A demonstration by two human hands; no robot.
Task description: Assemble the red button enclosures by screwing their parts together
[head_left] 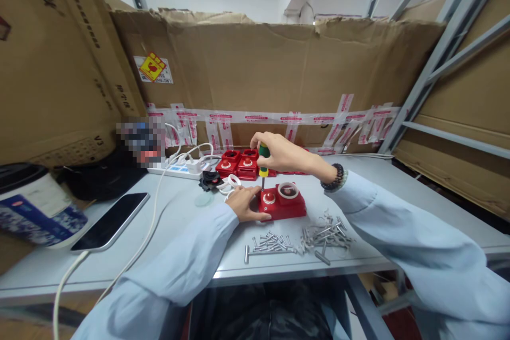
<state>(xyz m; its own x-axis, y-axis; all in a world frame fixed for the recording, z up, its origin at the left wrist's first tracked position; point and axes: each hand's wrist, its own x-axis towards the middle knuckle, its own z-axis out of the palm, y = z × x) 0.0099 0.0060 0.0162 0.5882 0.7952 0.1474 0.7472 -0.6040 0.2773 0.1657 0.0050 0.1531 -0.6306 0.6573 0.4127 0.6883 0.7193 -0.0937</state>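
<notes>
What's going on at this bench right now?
A person is working on a red plastic unit on the grey table. The left hand grips its left edge, while the right hand holds a green-and-yellow screwdriver upright, tip down on the unit. Loose metal screws lie in piles in front, and more red units sit behind.

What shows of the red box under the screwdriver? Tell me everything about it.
The red box looks like glossy plastic, low and rectangular with rounded corners. Its top carries a small white-ringed round part on the left and a larger white ring around a dark opening on the right. It lies flat on the grey table. The left hand grips its left end, and the screwdriver, held upright by the right hand, meets its top at the back left.
</notes>
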